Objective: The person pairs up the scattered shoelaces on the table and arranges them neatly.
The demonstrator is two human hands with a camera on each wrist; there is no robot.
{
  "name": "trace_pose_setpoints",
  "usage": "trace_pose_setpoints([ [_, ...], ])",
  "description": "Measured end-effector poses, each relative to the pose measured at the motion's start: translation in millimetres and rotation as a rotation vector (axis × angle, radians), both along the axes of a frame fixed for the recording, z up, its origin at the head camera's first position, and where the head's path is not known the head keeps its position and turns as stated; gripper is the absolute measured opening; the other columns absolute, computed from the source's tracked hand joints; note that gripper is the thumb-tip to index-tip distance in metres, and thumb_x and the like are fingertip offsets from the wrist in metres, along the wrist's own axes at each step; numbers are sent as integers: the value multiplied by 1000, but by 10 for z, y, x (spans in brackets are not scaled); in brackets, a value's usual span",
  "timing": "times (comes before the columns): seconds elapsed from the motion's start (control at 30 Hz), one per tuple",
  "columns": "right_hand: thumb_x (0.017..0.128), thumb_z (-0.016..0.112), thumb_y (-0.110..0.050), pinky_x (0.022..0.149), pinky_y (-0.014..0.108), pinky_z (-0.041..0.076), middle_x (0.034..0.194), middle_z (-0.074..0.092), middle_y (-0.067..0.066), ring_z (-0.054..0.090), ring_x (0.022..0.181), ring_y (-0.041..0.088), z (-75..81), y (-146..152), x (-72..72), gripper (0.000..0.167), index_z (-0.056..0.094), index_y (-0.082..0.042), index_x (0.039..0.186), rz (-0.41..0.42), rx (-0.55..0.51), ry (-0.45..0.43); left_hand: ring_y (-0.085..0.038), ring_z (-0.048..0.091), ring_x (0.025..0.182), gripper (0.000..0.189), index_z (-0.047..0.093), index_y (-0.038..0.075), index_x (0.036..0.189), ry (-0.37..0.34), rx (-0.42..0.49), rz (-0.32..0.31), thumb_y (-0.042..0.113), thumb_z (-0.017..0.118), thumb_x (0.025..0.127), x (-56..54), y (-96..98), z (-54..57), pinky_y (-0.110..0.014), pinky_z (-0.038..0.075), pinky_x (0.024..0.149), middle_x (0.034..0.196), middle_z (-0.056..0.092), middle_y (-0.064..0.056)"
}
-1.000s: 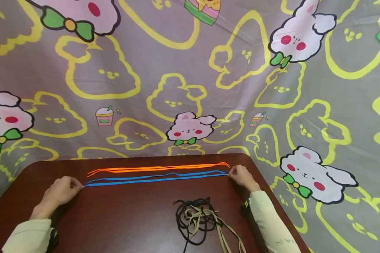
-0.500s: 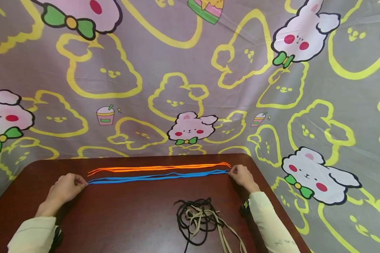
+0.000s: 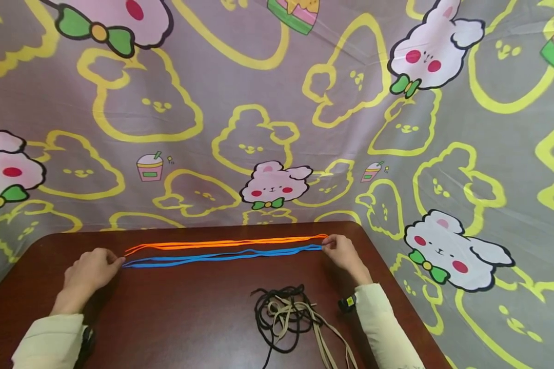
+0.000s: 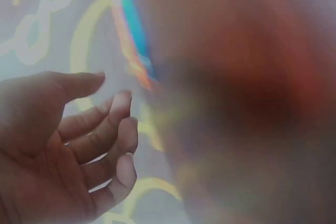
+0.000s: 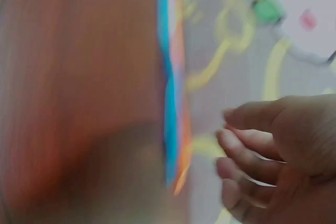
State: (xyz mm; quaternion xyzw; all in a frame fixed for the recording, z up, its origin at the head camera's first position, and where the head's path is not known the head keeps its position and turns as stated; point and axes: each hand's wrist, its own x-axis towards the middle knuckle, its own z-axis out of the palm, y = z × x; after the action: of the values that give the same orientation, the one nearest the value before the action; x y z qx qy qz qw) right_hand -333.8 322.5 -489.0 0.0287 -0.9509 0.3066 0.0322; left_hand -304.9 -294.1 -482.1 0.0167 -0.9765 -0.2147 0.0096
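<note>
An orange shoelace [image 3: 221,243] lies doubled in long strands across the far part of the table. Just nearer, a blue shoelace [image 3: 184,262] runs almost parallel to it. At their left ends is my left hand [image 3: 90,271]; in the left wrist view its thumb and fingers stand apart with nothing between them. My right hand [image 3: 343,253] is at the right ends, its fingertips overlapping them in the head view. The right wrist view shows its fingers [image 5: 247,156] loosely bent, beside the laces and holding neither.
A tangled black lace [image 3: 260,328] and a beige lace [image 3: 320,343] lie in a heap on the nearer right part of the brown table [image 3: 180,312]. A printed cloth [image 3: 268,148] hangs close behind and along the right side.
Both hands pinched the blue lace's ends earlier and have since let go. The blue strands now lie closer together. My right hand has shifted slightly left, towards the orange lace's end.
</note>
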Motion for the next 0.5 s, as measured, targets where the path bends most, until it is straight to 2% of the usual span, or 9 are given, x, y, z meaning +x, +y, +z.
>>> trace_pose_setpoints([
  [0.1,92,74,-11,68,31,50,90,70,3,59,74,15,164,-315,148,8,74,-5,97,165,8,-93,-32,64,70,38,71,-8,106,61,81,-30,29,66,97,23,255,136,-45,46,54,87,71,-20],
  [0.2,91,77,-13,71,35,52,92,71,1,61,78,16,256,-628,289,9,74,-7,97,340,59,-238,-26,67,73,36,70,-8,112,117,221,-110,26,65,100,72,626,316,-39,48,57,86,74,-15],
  [0.27,89,79,-12,72,36,54,90,71,-1,63,79,14,247,-812,357,10,74,-9,96,423,103,-325,-23,69,74,32,71,-7,112,146,299,-174,23,64,101,126,874,450,-36,50,61,85,75,-13],
  [0.33,86,80,-6,73,35,55,88,70,-2,64,79,13,207,-963,414,10,74,-10,94,463,132,-394,-20,69,76,27,72,-3,112,163,362,-228,21,64,102,203,1098,574,-34,50,63,85,75,-10],
  [0.4,84,80,1,70,33,55,86,69,-4,63,78,12,154,-1069,459,15,74,-12,90,476,162,-427,-18,67,78,24,73,2,111,174,398,-263,22,65,102,290,1280,676,-34,49,65,85,73,-4],
  [0.5,81,78,8,67,31,54,83,69,-5,62,76,11,107,-1168,501,23,73,-14,86,461,177,-421,-16,63,77,20,75,8,110,194,422,-276,23,66,101,419,1481,782,-33,47,65,83,70,0],
])
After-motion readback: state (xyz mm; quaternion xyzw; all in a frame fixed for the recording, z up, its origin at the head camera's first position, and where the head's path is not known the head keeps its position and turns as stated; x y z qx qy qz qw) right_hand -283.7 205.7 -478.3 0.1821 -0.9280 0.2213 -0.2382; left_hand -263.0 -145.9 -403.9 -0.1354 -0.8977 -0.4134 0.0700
